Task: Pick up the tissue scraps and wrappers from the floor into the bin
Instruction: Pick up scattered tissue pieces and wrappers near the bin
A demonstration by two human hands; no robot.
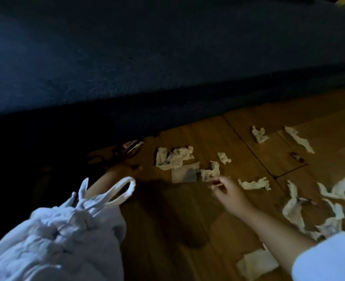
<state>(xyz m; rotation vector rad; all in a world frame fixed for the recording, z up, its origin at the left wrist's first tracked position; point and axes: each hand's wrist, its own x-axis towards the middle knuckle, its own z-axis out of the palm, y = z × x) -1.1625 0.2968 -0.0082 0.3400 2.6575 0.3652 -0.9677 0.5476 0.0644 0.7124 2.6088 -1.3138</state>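
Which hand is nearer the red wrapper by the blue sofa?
Left. The left hand lies in shadow close on the near side of the red wrapper; the right hand is well off to the wrapper's right, by a tissue scrap.

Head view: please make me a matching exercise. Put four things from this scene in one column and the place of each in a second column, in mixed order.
Things
1. white plastic bag
2. red and white wrapper
3. right hand
4. small dark wrapper

Places
a. on the wooden floor, to the right, touching no tissue
b. lower left of the view
c. in shadow at the foot of the dark blue upholstered furniture
d. fingertips at a crumpled tissue scrap

Pairs: 1-b, 2-c, 3-d, 4-a
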